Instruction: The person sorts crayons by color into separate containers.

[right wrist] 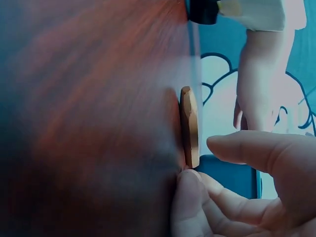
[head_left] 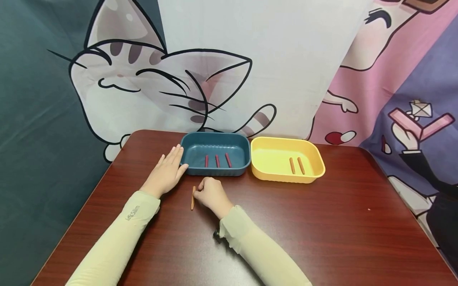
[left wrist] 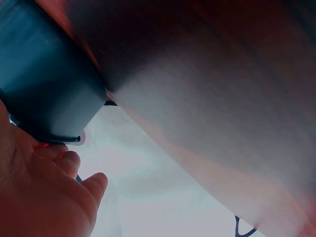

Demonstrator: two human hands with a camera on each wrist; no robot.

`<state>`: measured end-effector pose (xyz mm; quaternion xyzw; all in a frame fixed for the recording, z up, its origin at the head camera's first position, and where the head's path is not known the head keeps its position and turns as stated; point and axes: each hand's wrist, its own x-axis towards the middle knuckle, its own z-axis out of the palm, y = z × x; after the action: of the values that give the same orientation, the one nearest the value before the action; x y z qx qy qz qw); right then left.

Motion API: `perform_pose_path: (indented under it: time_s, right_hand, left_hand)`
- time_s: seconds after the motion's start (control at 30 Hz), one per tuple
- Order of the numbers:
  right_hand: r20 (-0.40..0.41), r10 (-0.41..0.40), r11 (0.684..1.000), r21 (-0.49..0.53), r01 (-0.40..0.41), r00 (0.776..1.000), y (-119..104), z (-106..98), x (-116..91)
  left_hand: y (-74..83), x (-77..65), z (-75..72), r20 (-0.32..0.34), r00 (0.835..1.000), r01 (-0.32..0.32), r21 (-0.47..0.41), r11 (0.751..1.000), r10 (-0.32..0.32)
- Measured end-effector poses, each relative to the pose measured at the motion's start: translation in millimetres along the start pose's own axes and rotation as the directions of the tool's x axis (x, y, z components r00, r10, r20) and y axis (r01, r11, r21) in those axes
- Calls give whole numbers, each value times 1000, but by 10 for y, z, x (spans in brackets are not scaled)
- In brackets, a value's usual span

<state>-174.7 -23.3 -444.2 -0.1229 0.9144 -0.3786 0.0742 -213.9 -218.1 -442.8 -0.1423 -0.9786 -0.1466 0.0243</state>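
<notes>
My left hand (head_left: pixel 165 171) has its fingers extended along the left side of a dark blue tray (head_left: pixel 216 171), touching its rim. In the left wrist view its fingertips are at the tray's edge. Three dark red sticks (head_left: pixel 217 161) lie in this tray. Lower down, my right hand (head_left: pixel 214 196) reaches to a short orange-brown stick (head_left: pixel 193 201) lying on the table. The right wrist view shows the stick with faceted sides, fingertips (right wrist: pixel 188 183) right at one end and the thumb (right wrist: pixel 232 146) apart from it.
A yellow tray (head_left: pixel 275 176) stands against the blue tray's right side, with two orange-brown sticks (head_left: pixel 296 165) inside. Both trays sit near the back edge of the dark red-brown table (head_left: pixel 322 238). Behind hangs a cloth with a cartoon cat (head_left: pixel 118 99).
</notes>
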Motion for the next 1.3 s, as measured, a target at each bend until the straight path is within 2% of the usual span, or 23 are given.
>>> perform_pose_path:
  time_s: [0.2, 0.4, 0.63, 0.93, 1.1, 1.2, 1.3]
  right_hand:
    - [54, 9, 998, -69, -5, 998, -66, 25, 57]
    - [44, 51, 993, -112, -46, 998, -102, 39, 109]
    - [39, 54, 991, -122, -49, 998, -112, 48, 156]
    - [73, 70, 995, -83, -64, 995, -86, 40, 149]
    - [84, 24, 998, -53, -20, 996, -63, 18, 116]
    - [86, -2, 1000, -12, 3, 996, -26, 6, 102]
    - [78, 7, 999, 44, -10, 997, 28, 3, 90]
  left_hand:
    - [-3, 3, 6, 7, 1000, 6, -7, 1000, -6]
    - [1, 1, 3, 3, 1000, 1, -13, 1000, -1]
    - [-8, 2, -2, 5, 1000, -6, -12, 1000, 6]
    - [-6, 8, 4, 1, 1000, -3, -21, 1000, 3]
    - [-7, 10, 2, 4, 1000, 1, -18, 1000, -1]
    - [-11, 8, 6, 2, 1000, 2, -13, 1000, -2]
    - [-5, 4, 12, 0, 1000, 0, -17, 1000, 0]
